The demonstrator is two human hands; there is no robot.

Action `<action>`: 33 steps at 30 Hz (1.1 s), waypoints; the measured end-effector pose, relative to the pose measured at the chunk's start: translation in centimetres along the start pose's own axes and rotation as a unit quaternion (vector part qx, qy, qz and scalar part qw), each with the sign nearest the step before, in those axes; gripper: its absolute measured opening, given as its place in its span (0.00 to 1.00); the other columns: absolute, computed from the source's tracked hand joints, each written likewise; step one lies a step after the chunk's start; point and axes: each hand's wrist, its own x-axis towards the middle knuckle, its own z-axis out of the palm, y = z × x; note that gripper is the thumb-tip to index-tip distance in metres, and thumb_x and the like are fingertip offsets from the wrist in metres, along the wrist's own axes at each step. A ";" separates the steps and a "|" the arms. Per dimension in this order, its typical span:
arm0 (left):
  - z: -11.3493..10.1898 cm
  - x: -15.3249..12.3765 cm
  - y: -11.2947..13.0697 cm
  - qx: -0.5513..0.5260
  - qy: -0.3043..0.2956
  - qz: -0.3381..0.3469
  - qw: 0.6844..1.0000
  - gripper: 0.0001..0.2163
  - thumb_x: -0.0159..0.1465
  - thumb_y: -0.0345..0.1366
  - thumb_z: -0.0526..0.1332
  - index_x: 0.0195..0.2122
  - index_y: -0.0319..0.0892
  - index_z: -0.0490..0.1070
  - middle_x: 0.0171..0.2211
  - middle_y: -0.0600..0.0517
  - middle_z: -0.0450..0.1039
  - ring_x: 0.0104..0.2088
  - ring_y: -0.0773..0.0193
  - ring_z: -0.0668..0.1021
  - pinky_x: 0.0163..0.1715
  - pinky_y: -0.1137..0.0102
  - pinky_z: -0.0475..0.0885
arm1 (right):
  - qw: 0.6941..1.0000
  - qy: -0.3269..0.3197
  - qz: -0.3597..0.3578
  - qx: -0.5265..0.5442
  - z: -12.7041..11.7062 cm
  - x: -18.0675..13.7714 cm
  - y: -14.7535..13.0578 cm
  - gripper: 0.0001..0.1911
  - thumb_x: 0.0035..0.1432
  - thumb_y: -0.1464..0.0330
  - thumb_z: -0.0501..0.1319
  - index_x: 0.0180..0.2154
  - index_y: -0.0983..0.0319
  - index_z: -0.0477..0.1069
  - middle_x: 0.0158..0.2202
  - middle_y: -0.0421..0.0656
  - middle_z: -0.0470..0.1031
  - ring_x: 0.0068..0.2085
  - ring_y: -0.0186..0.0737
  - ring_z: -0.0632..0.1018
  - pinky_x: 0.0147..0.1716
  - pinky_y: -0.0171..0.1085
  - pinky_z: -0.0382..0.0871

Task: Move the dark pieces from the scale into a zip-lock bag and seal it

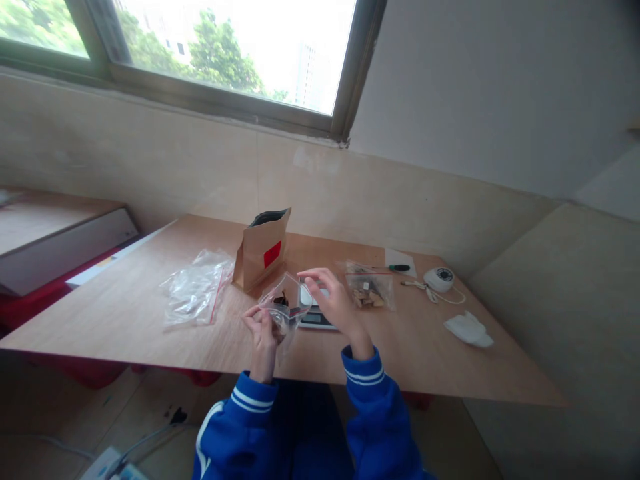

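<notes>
My left hand [263, 332] is closed on a clear zip bag [286, 327], held tilted with its mouth spread. Dark brown dried pieces show inside, too small to name. My right hand [330, 300] hovers beside the bag's mouth, fingers stretched out and thumb apart; whether a fingertip touches the plastic is hard to see. Under my hands sits a kitchen scale [317, 320], partly hidden by the bag and my right hand. Just behind the bag stands a kraft paper pouch [263, 253] with a red label and its top open.
Flattened clear bags [193, 293] lie at left. To the right are a zip bag of light brown pieces [371, 288], a green-handled tool [399, 267] on white paper, a white dome camera [439, 279] with its cable, and a crumpled white tissue [469, 329].
</notes>
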 end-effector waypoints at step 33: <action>1.1 -2.0 3.1 0.100 -0.048 0.074 0.991 0.16 0.59 0.51 0.61 0.33 0.41 0.70 0.22 0.57 0.64 0.20 0.72 0.66 0.18 0.76 0.63 | 0.899 0.371 0.181 0.149 2.2 -9.5 2.5 0.22 0.55 0.50 0.59 0.38 0.63 0.69 0.24 0.38 0.68 0.26 0.36 0.70 0.25 0.34 0.66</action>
